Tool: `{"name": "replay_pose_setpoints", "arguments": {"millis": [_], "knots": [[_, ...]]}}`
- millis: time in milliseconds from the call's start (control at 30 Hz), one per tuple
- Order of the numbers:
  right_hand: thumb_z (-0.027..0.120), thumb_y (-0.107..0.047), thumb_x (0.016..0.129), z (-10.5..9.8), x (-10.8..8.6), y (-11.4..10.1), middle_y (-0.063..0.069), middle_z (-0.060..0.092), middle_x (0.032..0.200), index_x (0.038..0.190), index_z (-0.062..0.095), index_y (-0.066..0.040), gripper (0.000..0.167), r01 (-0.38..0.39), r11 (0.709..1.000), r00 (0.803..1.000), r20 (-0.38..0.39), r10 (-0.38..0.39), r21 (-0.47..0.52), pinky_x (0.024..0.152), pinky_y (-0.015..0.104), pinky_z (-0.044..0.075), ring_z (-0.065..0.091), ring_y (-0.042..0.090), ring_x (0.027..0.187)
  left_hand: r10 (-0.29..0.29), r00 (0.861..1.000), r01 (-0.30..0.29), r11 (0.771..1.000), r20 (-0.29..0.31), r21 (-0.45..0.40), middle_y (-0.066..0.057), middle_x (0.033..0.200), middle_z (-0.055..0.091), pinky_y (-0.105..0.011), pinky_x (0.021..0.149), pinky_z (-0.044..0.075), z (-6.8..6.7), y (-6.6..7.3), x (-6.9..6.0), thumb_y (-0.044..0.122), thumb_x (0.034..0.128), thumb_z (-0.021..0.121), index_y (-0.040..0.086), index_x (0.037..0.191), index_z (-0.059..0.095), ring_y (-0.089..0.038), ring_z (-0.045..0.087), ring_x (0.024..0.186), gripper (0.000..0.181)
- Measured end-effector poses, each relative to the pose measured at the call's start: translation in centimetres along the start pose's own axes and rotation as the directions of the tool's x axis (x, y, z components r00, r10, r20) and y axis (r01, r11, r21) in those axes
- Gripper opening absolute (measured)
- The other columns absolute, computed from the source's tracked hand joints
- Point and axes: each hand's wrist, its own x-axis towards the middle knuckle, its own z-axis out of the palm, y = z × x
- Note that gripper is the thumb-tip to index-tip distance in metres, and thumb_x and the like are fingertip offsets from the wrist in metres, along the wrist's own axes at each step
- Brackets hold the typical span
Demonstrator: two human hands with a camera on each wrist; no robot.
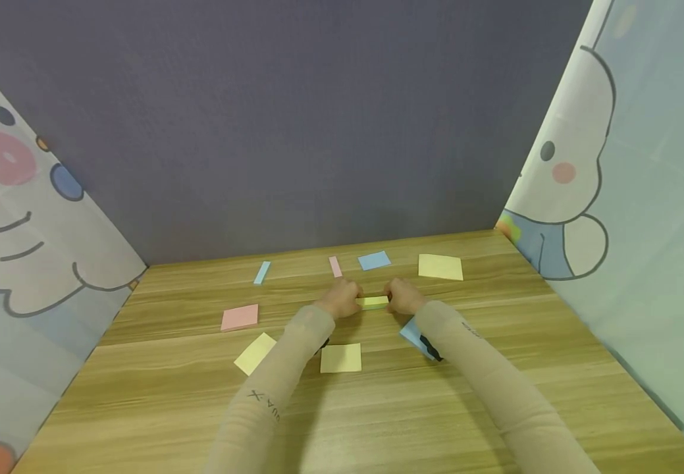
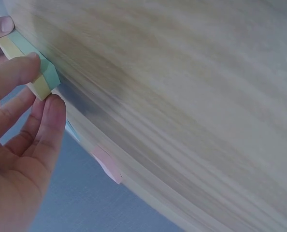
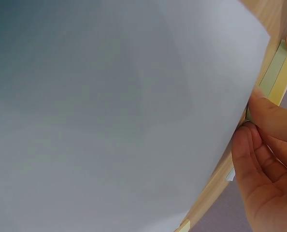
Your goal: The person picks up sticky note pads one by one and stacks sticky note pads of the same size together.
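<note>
Both hands hold one narrow block of sticky notes, a yellow strip [image 1: 373, 301] with a green strip along its side. My left hand [image 1: 342, 297] pinches one end between thumb and fingers; the left wrist view shows the yellow and green layers [image 2: 50, 76] side by side at the fingertips. At the opposite end, my right hand [image 1: 405, 296] pinches the block, its thumb lying on the strips [image 3: 274, 70] in the right wrist view. Under the right wrist lies a blue sticky-note pad [image 1: 411, 334]. A yellow pad [image 1: 341, 358] is nearer me, by the left wrist.
Around the wooden table [image 1: 187, 395] lie a pink pad [image 1: 239, 317], another yellow pad [image 1: 254, 353], a light blue strip [image 1: 262, 272], a pink strip [image 1: 335, 266], a blue pad [image 1: 374, 260] and a larger yellow pad [image 1: 440, 266]. A dark panel [image 1: 318, 131] rises behind.
</note>
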Motion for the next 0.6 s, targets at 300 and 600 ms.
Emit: {"name": "replay_pose_setpoints", "arguments": {"millis": [300,600], "knots": [[0.073,-0.004,0.074,-0.19,-0.15,-0.15,0.004,0.057,0.074,0.087,0.066,0.002,0.016,-0.003,1.0,1.0,0.008,0.003,0.013,0.063,0.027,0.043,0.049,0.018,0.071,-0.019,1.0,0.019,0.999,-0.002,-0.047,-0.009,0.105,0.067,-0.032,0.088,0.048,0.26,-0.39,-0.17,0.01,0.0805,0.069,0.002,0.103,0.068,-0.023,0.056,0.101,0.024],[0.073,-0.005,0.075,-0.25,-0.03,-0.01,0.005,0.059,0.077,0.097,0.066,0.004,0.025,-0.025,0.999,0.999,0.02,0.025,0.028,0.066,0.029,0.046,0.051,0.018,0.073,-0.044,0.999,0.045,0.998,0.013,-0.049,-0.009,0.11,0.064,-0.031,0.089,0.049,0.48,-0.51,-0.28,0.011,0.0809,0.069,0.002,0.108,0.067,-0.023,0.054,0.105,0.028]]}}
